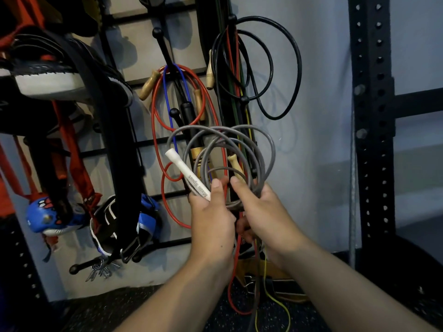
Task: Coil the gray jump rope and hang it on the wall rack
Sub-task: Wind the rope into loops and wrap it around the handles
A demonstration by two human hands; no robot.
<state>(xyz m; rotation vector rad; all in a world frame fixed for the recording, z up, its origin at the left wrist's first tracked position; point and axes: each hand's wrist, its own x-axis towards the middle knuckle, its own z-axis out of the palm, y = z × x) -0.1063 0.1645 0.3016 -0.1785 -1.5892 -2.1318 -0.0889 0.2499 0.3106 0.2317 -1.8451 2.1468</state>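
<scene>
The gray jump rope (261, 142) is wound into several loops in front of the wall rack (165, 47). My left hand (212, 212) grips the bottom of the coil together with its white handle (187, 174), which slants up to the left. My right hand (261, 209) grips the same bundle of strands just to the right, thumb on top. The loops stand up above both hands. The rack's black ball-tipped pegs rise above the coil.
A red rope (155, 111) with wooden handles and a blue cord hang on the middle peg. A black rope (297, 68) hangs at upper right. Belts, gloves and shoes hang at left. A black perforated upright (374, 140) stands at right. Bands lie on the floor.
</scene>
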